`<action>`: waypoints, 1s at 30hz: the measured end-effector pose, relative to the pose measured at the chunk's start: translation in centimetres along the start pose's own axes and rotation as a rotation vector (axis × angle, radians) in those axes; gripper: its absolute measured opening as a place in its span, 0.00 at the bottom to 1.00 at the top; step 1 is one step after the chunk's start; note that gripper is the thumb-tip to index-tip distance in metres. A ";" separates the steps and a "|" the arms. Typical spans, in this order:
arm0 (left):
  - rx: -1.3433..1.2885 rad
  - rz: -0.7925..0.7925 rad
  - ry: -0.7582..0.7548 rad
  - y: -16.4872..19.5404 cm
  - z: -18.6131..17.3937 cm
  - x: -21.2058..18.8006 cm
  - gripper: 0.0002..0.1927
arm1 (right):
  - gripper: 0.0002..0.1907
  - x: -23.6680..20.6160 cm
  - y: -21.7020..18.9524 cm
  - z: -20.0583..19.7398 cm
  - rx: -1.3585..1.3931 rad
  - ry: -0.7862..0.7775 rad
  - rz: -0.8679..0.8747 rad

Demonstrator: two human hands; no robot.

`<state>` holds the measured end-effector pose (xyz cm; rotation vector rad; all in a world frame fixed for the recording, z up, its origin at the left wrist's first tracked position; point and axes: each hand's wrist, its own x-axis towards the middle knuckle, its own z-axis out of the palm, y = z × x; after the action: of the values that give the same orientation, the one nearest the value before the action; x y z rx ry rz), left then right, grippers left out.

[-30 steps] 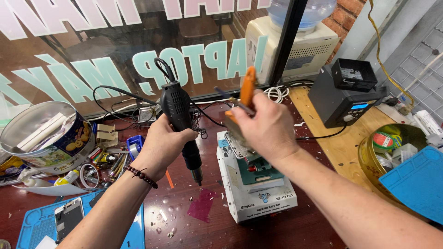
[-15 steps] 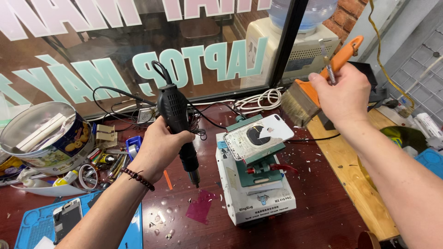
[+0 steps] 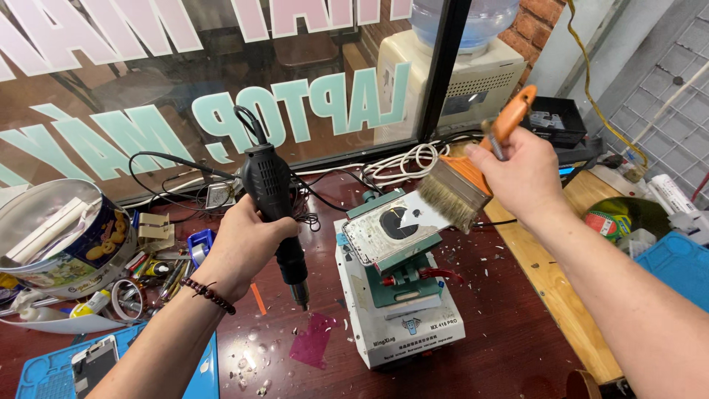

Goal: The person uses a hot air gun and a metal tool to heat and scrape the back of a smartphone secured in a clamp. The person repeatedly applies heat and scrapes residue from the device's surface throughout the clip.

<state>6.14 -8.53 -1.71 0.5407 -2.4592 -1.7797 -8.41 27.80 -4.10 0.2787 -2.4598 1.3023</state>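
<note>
The left hand [image 3: 240, 247] is wrapping a full grip around a black corded rotary tool [image 3: 275, 210], tip pointing down above the dark red tabletop [image 3: 509, 325]. Just right of that grip, a white clamping fixture [image 3: 399, 310] is holding a phone back panel [image 3: 391, 227] tilted on its green stage. Above and right of the panel, the right hand [image 3: 521, 174] is closing its grip on the orange handle of a flat paintbrush [image 3: 473, 181], bristles angling down-left, clear of the panel.
</note>
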 end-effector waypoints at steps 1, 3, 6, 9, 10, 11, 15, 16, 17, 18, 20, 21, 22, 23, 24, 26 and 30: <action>0.000 -0.016 -0.004 0.1 0.0 -0.1 0.15 | 0.14 -0.3 1.3 0.2 -0.097 0.060 0.030; 0.000 -0.043 -0.011 0.4 -0.3 -0.2 0.14 | 0.17 -1.2 4.1 0.0 -0.289 0.184 0.087; -0.054 -0.064 -0.008 1.3 -1.1 -0.2 0.13 | 0.17 -3.2 8.7 -0.7 -0.441 -0.047 0.170; -0.399 -0.046 -0.085 2.5 -1.5 0.2 0.09 | 0.18 -7.4 12.4 0.4 -0.446 -0.429 0.423; -0.453 -0.059 -0.084 3.1 -1.6 0.3 0.08 | 0.19 -8.5 13.2 0.7 -0.458 -0.495 0.471; -0.509 -0.075 -0.085 3.6 -1.4 0.5 0.07 | 0.20 -9.3 13.8 0.9 -0.510 -0.490 0.482; -0.646 -0.129 -0.092 5.3 -0.1 0.8 0.04 | 0.20 -10.5 12.2 0.5 -0.573 -0.348 0.528; -0.630 -0.130 -0.081 5.5 0.3 0.9 0.04 | 0.19 -10.4 11.0 0.0 -0.555 -0.284 0.539; -0.614 -0.128 -0.070 5.7 0.8 0.9 0.04 | 0.19 -10.5 9.6 -0.5 -0.372 -0.253 0.458; -0.596 -0.126 -0.054 5.9 1.1 0.9 0.04 | 0.20 -10.8 8.0 -0.7 -0.185 -0.222 0.373; -0.636 -0.104 -0.057 6.0 2.1 1.0 0.03 | 0.21 -12.3 4.8 -0.9 -0.007 -0.243 0.290; -0.653 -0.091 -0.064 6.1 2.5 1.1 0.03 | 0.19 -13.5 3.5 -0.9 -0.013 -0.292 0.298; -0.640 -0.101 -0.071 6.1 2.8 1.2 0.03 | 0.18 -14.4 2.4 -0.5 -0.004 -0.298 0.311; -0.630 -0.112 -0.076 6.1 3.1 1.3 0.04 | 0.17 -15.4 1.6 -0.2 0.002 -0.306 0.323; -0.615 -0.124 -0.076 6.1 3.3 1.3 0.04 | 0.17 -16.0 1.3 0.1 0.014 -0.318 0.335; -0.603 -0.116 -0.088 6.1 3.5 1.4 0.04 | 0.13 -16.1 1.4 0.7 0.100 -0.268 0.350; -0.547 -0.120 -0.091 6.0 3.3 1.5 0.05 | 0.11 -14.8 2.9 2.0 0.226 -0.228 0.278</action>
<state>2.42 -4.35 2.55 0.5689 -1.8812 -2.4374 3.87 28.01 -13.11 0.1503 -2.6104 1.7589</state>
